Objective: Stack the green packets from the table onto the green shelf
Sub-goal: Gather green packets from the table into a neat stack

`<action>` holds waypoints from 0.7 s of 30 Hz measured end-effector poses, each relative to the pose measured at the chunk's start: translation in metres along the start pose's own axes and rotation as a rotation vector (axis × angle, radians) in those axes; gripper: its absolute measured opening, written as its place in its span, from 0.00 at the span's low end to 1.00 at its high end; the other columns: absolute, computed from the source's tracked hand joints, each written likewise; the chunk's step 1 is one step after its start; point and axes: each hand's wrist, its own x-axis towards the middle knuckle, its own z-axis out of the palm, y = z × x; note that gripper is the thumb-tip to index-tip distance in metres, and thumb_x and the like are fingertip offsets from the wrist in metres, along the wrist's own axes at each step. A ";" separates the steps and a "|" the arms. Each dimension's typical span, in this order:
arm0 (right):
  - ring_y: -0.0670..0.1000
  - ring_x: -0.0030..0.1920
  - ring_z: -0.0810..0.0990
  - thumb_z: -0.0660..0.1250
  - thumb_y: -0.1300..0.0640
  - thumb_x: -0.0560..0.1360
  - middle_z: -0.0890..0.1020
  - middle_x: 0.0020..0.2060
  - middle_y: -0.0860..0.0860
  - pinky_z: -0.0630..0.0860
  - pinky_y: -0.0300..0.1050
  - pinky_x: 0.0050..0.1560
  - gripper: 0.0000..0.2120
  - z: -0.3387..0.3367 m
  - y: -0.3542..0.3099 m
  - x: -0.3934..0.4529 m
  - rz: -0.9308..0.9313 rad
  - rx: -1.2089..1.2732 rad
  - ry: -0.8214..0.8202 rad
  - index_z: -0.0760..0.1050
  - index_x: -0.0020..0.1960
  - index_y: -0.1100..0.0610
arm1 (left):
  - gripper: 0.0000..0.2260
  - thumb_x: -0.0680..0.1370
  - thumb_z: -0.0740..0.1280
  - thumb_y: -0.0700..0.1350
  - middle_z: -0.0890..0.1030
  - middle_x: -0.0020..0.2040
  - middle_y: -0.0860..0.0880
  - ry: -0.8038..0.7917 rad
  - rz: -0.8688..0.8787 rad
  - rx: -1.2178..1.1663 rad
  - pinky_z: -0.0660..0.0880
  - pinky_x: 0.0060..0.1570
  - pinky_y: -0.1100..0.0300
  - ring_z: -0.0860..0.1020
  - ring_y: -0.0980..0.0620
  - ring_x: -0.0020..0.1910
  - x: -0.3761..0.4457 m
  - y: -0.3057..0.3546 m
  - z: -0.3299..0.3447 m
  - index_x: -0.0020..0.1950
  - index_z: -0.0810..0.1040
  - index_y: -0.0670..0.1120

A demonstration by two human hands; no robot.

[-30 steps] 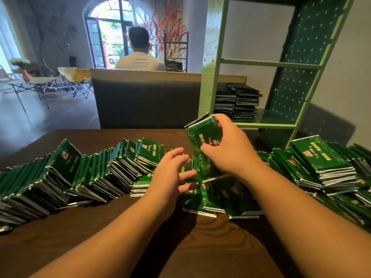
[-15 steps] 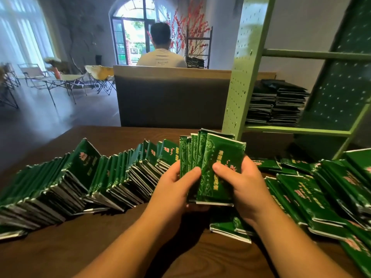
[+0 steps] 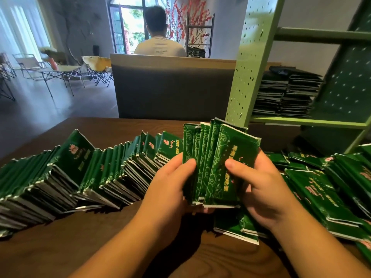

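Both hands hold an upright bundle of green packets [image 3: 216,157] above the brown table [image 3: 60,251]. My left hand [image 3: 172,185] grips the bundle's left side, thumb on its front. My right hand [image 3: 259,183] grips the right side, thumb pressed on the front packet. A long leaning row of green packets [image 3: 80,171] runs across the table to the left. More green packets [image 3: 329,187] lie piled at the right. The green shelf [image 3: 307,121] stands at the back right with two dark stacks of packets [image 3: 287,91] on its lower board.
A few flat packets [image 3: 232,227] lie on the table under my right hand. A grey partition [image 3: 170,85] stands behind the table, with a person in a white shirt [image 3: 158,47] seated beyond it. Folding chairs [image 3: 60,71] stand at the far left.
My left hand came onto the packets and both hands gathered them into one upright bundle. The view has moved closer to the shelf and the bundle.
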 end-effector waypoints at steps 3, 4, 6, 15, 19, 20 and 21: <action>0.54 0.49 0.87 0.70 0.63 0.66 0.88 0.49 0.55 0.84 0.55 0.44 0.23 -0.001 0.001 0.001 0.047 0.088 -0.005 0.77 0.61 0.56 | 0.12 0.77 0.64 0.47 0.86 0.53 0.43 -0.007 -0.003 -0.024 0.78 0.42 0.51 0.85 0.45 0.47 -0.001 0.003 0.002 0.57 0.83 0.49; 0.55 0.49 0.87 0.69 0.63 0.66 0.87 0.50 0.55 0.83 0.57 0.47 0.22 -0.001 0.002 0.002 0.055 0.126 -0.005 0.78 0.61 0.56 | 0.13 0.75 0.65 0.48 0.87 0.53 0.44 -0.012 0.002 -0.042 0.79 0.44 0.50 0.85 0.46 0.48 -0.002 0.004 0.003 0.57 0.83 0.50; 0.57 0.52 0.87 0.68 0.63 0.67 0.87 0.52 0.57 0.82 0.61 0.52 0.22 -0.002 0.002 0.002 0.067 0.191 0.000 0.78 0.61 0.57 | 0.11 0.75 0.65 0.48 0.87 0.51 0.47 -0.021 0.012 -0.065 0.80 0.48 0.49 0.86 0.48 0.47 -0.003 0.006 0.004 0.52 0.85 0.54; 0.60 0.56 0.85 0.65 0.63 0.67 0.86 0.54 0.59 0.83 0.61 0.49 0.18 -0.004 -0.001 0.005 0.098 0.309 0.029 0.81 0.57 0.57 | 0.11 0.79 0.64 0.48 0.87 0.54 0.47 0.026 0.045 0.003 0.82 0.51 0.46 0.85 0.47 0.53 0.002 0.013 -0.009 0.57 0.82 0.50; 0.54 0.37 0.87 0.67 0.60 0.66 0.86 0.36 0.56 0.83 0.54 0.33 0.14 -0.002 -0.006 0.001 0.128 0.339 0.044 0.79 0.51 0.57 | 0.11 0.75 0.65 0.44 0.87 0.50 0.44 -0.015 0.078 -0.083 0.84 0.44 0.53 0.86 0.47 0.48 0.004 0.015 -0.011 0.51 0.86 0.48; 0.53 0.36 0.87 0.67 0.60 0.66 0.85 0.36 0.55 0.83 0.53 0.33 0.14 -0.003 -0.007 0.001 0.123 0.343 0.053 0.79 0.51 0.58 | 0.10 0.74 0.66 0.44 0.87 0.50 0.43 -0.028 0.066 -0.115 0.84 0.45 0.52 0.86 0.46 0.48 0.004 0.015 -0.012 0.48 0.87 0.49; 0.54 0.39 0.87 0.68 0.60 0.66 0.86 0.37 0.55 0.83 0.54 0.35 0.15 -0.003 -0.006 0.002 0.116 0.334 0.063 0.79 0.53 0.58 | 0.09 0.74 0.68 0.43 0.87 0.50 0.42 -0.044 0.054 -0.143 0.83 0.47 0.50 0.85 0.44 0.49 0.005 0.014 -0.014 0.48 0.88 0.48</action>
